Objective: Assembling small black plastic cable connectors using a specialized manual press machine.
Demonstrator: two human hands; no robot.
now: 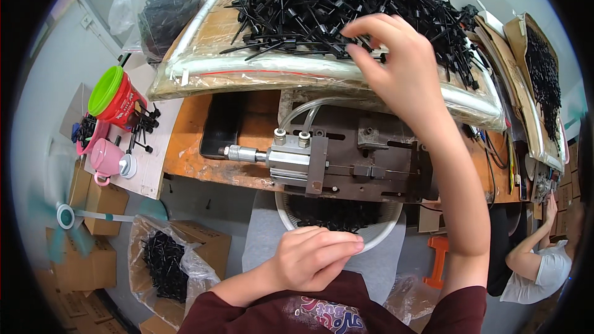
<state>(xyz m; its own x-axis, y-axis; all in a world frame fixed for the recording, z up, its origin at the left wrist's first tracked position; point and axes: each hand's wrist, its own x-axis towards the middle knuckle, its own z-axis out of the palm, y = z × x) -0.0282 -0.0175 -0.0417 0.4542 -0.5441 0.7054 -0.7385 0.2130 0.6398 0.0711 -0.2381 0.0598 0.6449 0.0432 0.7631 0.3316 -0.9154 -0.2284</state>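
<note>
A heap of black plastic pieces with thin stems (291, 9) lies on a tilted, plastic-wrapped cardboard tray (216, 68). My right hand (402, 55) hovers at the heap's near edge, thumb and forefinger apart, with nothing plainly between them. Close to my body, my left hand (315, 256) is closed by the near rim of a round white basket (387, 235). Its fingers are pressed together, and whatever they hold is hidden. More black pieces lie in the basket on my lap. Between the hands sits a metal clamping fixture (291, 164) with a cylinder and two clear air hoses (303, 111).
At left stand a red bucket with a green rim (127, 102), a pink cup (106, 158) and a fan (65, 215). A lined box of black pieces (164, 266) is on the floor. At far right a co-worker (538, 266) works beside another loaded tray (541, 80).
</note>
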